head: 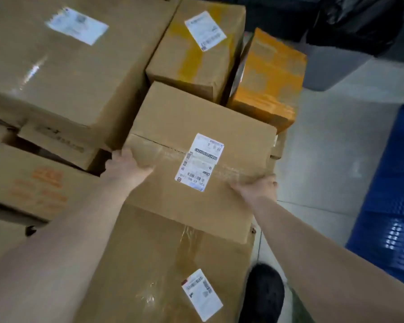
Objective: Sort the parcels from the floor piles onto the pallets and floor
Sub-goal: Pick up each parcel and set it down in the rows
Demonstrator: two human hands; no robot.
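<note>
A brown cardboard parcel (pixel 187 117) with a white shipping label lies on top of a larger taped box (pixel 149 264) in the middle of the view. My left hand (pixel 126 165) grips its left edge, with the fingers hidden over the side. My right hand (pixel 259 187) grips its right edge near the corner. Both forearms reach in from below.
A big labelled box (pixel 63 66) stacks at the upper left over a box with orange print (pixel 40 183). Behind stand a yellow-taped box (pixel 196 54) and an orange box (pixel 268 78). A blue pallet (pixel 392 199) lies on the tiled floor at right. Black bags (pixel 355 22) sit at the back.
</note>
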